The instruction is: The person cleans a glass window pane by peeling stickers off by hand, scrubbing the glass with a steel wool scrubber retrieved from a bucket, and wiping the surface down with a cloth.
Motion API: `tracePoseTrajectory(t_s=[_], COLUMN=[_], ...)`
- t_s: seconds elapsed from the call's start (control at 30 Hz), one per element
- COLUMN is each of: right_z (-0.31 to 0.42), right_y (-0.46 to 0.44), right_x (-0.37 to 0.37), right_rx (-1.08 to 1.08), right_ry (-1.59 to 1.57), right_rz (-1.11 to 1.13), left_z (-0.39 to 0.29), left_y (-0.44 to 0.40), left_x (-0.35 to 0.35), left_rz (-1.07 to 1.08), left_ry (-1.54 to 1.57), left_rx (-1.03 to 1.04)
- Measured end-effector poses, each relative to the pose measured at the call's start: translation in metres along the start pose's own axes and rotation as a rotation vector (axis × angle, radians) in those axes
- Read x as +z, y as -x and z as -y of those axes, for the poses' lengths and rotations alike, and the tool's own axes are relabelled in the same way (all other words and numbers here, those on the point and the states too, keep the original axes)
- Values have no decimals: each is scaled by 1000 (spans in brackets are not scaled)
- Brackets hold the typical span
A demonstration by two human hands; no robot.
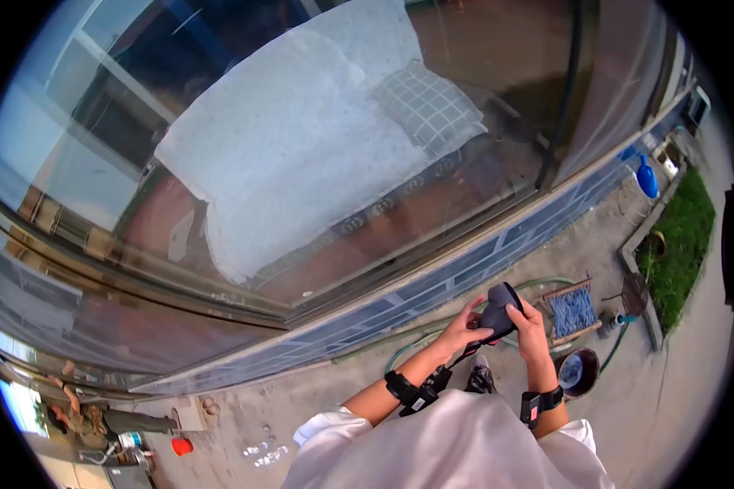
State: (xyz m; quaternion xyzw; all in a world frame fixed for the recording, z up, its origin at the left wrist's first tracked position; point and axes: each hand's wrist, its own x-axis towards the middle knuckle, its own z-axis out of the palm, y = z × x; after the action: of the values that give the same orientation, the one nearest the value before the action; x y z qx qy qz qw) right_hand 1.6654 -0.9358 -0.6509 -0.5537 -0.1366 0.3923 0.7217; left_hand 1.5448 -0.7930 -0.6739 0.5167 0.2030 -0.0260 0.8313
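Between my hands is a dark grey, rounded object (500,308) with a black edge; its exact kind is unclear. My left hand (462,329) grips its near left side, fingers partly behind it. From the right, my right hand (530,324) holds it with the thumb on its face. A dark strap or cord with a bit of red hangs below, by my left hand. Each wrist wears a black band with a small device. The object is held in front of a large glass window (497,90), above the concrete ground.
Behind the glass stands a covered sofa (294,155). A hose (400,352) runs along the tiled wall base. On the right are a blue-topped stool (573,312), a dark bucket (593,363) and a grass bed (681,236). Another person (90,420) stands far left near a red container (182,447).
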Motion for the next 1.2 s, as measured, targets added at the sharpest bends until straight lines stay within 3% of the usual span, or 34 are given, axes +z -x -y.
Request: tracePoseTrajectory(t_s=[0.1,0.2,0.23,0.3,0.33,0.37,0.4,0.43,0.47,0.5,0.57,0.6,0.67,0.7,0.77,0.83,0.87,0.9,0.97,1.0,1.07,1.1,1.2], right_z=[20,54,54,41,33,12,-12,-30,-34,-14,-21,-33,-60,-67,-39,13,36,73,159,189,223,235,187], right_y=[-28,-38,-46,-66,-76,-82,-84,-82,-71,-43,-12,-5,-7,-10,-4,-7,-19,-26,-35,-36,-51,-53,-33], right_x=[18,50,52,53,60,67,71,73,84,108,140,152,166,178,214,263,289,318,395,440,514,541,566], right_rx=[-70,69,83,134,127,52,-67,-188,-153,91,493,698,806,916,788,186,-219,-422,-1502,-1730,-1950,-2171,-2256], right_ry=[68,-352,-342,-449,-169,167,292,414,295,201,45,-64,-106,-153,-190,-2,4,64,531,529,400,444,829], right_rz=[217,452,499,799,636,444,416,379,555,665,851,917,894,874,816,718,818,820,525,342,312,263,295], left_z=[-21,19,10,-7,-7,-4,-4,-11,-20,-27,-24,-29,-38,-40,-37,-55,-59,-58,-51,-47,-41,-37,-16], left_y=[35,54,70,117,130,140,150,161,171,174,175,177,184,193,220,260,280,297,329,342,363,372,403], left_x=[-12,-36,-32,-29,-27,-24,-23,-18,-7,-2,5,12,12,9,4,5,0,-13,-39,-54,-85,-98,-136], left_rz=[-173,-270,-308,-297,-312,-533,-753,-760,-971,-1166,-1195,-1098,-911,-912,-937,-915,-890,-883,-1036,-1028,-1135,-1125,-1108], left_ry=[48,127,134,164,163,-8,-182,-186,-606,-1034,-1161,-1268,-1351,-1360,-1388,-1250,-1088,-1089,-1087,-1095,-978,-995,-855], left_rx=[116,232,263,118,130,145,157,169,214,258,344,171,-121,-100,305,463,584,611,484,513,486,513,393])
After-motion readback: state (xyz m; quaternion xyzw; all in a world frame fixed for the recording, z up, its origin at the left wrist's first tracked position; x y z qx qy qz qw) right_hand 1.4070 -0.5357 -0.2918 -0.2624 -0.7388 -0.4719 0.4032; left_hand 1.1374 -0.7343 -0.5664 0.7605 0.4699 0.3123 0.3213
